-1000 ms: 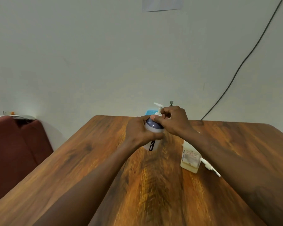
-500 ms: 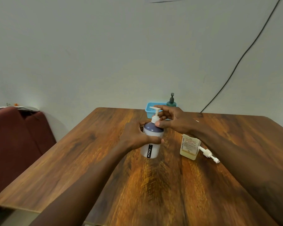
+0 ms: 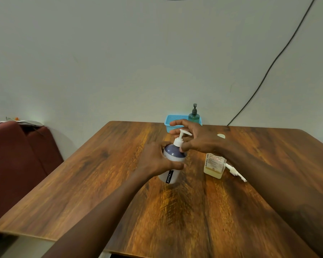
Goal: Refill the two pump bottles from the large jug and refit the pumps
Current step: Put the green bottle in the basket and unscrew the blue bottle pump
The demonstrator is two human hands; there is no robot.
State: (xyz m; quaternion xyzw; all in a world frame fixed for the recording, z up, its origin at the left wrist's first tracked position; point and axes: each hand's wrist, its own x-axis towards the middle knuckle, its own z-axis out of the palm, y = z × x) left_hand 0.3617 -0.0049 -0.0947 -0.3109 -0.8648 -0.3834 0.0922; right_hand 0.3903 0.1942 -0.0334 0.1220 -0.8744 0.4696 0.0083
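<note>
White bottle (image 3: 171, 167), purple-grey shoulder, "JOYO" down the label, mid-table, tilted a little to the right. White pump (image 3: 181, 139) seated in its neck, nozzle pointing right. Left hand (image 3: 157, 160) wrapped round the bottle's body from the left, fingers closed on it. Right hand (image 3: 198, 139) at the pump: thumb tip pressed to the collar at the base, other fingers spread loose behind and above the nozzle; whether any of them touch the pump head, cannot tell.

Just right of it, a square clear bottle (image 3: 214, 165) with a pale yellow fluid low inside, printed label, neck hidden under the right forearm. A loose pump (image 3: 235, 172) lies flat on the table (image 3: 82, 183) touching or just beside that bottle's right side, tube end pointing toward the near right.

Far edge, against the wall: blue basket (image 3: 171, 121) with a dark green pump bottle (image 3: 194, 116) standing at its right end. Small pale disc (image 3: 221, 136) on the wood behind the right wrist. Black cable (image 3: 268, 69) runs down the wall. Dark red seat (image 3: 17, 155) at left.
</note>
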